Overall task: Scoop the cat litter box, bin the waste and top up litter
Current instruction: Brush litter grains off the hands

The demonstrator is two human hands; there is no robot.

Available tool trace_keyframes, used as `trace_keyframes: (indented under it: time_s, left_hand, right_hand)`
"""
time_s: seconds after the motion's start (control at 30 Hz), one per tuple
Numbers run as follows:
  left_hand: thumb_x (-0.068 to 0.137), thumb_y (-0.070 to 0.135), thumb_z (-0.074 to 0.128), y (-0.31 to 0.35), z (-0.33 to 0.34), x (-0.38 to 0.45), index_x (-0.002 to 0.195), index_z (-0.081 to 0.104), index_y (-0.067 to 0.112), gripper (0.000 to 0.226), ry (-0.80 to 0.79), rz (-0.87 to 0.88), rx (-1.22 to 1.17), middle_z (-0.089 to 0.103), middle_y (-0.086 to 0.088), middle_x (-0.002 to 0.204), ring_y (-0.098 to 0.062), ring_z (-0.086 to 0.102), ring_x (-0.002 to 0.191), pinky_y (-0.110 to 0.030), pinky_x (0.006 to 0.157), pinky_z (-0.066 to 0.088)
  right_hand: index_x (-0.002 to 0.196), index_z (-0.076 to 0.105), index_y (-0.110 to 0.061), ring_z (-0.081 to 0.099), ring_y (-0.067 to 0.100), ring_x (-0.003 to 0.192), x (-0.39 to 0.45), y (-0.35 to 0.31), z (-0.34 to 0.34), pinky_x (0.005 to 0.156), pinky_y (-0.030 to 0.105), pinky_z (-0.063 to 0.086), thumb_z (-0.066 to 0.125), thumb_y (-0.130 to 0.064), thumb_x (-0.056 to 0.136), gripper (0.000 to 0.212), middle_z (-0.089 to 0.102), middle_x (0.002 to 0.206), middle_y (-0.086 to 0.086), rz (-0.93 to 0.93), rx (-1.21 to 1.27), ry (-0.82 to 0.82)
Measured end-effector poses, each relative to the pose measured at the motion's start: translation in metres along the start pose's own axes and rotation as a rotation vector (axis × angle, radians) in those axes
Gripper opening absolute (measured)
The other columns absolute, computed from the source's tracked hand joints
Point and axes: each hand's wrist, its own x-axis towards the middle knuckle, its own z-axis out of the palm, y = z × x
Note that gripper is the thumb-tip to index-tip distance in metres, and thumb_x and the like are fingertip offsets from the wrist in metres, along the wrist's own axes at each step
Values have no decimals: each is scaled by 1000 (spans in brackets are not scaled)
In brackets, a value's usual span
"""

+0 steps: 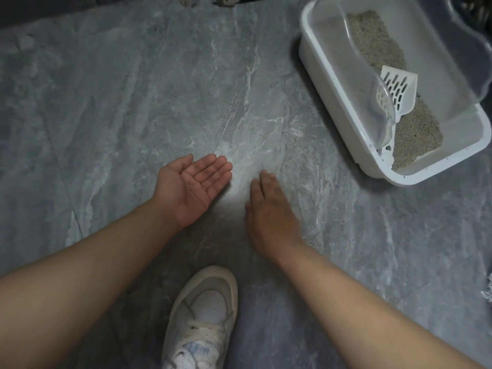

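A white litter box (335,83) with a translucent rim guard stands at the upper right, holding grey-beige litter (415,129). A white slotted scoop (399,89) lies in it, head toward the far side. My left hand (193,186) is cupped palm up just above the floor, with a few litter grains on the palm. My right hand (269,211) lies palm down on the floor beside it, fingers together and pointing away from me. A thin scatter of litter grains (292,134) dots the floor between my hands and the box.
The floor (119,102) is grey marbled tile. My white sneaker (205,315) stands at the bottom centre between my forearms. A dark object with a metal part (226,0) sits at the top edge. Something white and frayed (488,288) shows at the right edge.
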Motion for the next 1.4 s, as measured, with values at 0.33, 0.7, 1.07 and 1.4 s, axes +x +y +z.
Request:
trace_keyframes:
  time_s: [0.33,0.7,1.07,1.4]
  left_hand:
    - [105,28,42,-2,2,-5,102,68,-5,43,-7,-17,5,74,-23,109,-36,75,98,-45,77,63]
    - [105,29,41,-3,2,-7,103,68,-5,43,-12,-16,13,74,-24,110,-37,74,101,-45,80,63]
    - [105,28,40,-4,3,-6,106,67,-6,44,-26,-44,13,73,-24,112,-37,74,101,-45,79,63]
    - [105,28,40,-8,8,-5,113,65,-7,44,-67,-78,50,72,-24,115,-37,73,104,-46,83,62]
  right_hand:
    - [121,63,0,57,36,102,6,13,-10,84,40,55,67,8,78,44,64,116,18,-215,-130,176]
    - [66,56,-1,53,31,57,24,9,-27,50,31,27,52,15,60,18,54,64,18,-383,-244,132]
    - [98,60,-5,44,25,86,21,16,-33,65,31,30,52,12,84,23,52,95,12,-227,-182,15]
    - [106,47,-10,53,28,91,24,8,-41,69,32,32,47,1,91,18,56,100,12,-176,-214,-80]
